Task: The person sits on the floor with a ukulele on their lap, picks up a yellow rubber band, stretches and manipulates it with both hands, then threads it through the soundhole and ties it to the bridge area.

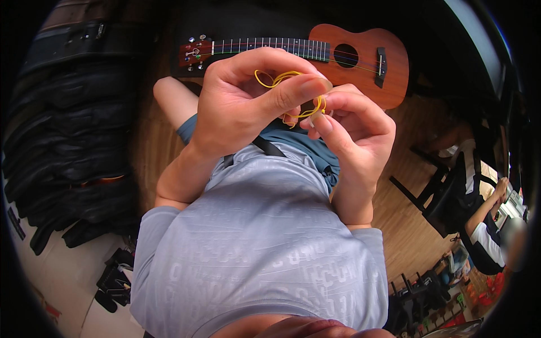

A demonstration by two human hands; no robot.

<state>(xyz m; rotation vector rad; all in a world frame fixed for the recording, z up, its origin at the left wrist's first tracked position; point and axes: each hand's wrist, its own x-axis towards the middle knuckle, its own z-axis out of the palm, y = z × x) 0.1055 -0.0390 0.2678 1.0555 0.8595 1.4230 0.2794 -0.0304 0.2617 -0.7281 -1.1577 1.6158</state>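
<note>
Between both hands, above the lap: coiled yellow string, a loop sticking out leftward through the left hand, the bunched part at the right hand. Both closed on it, thumb against fingers, fingertips nearly meeting; string ends too small to tell.

Beyond the hands, farther from the torso: ukulele, face up, long axis left to right, headstock at left, body at right. Left hand overlaps the neck in view; right hand is nearer the body and bridge. Contact with the instrument: none evident.

Under it, a dark surface, likely a tabletop. Left side, row of black bags. Right side, wood floor, black chair, another person near the rim.
</note>
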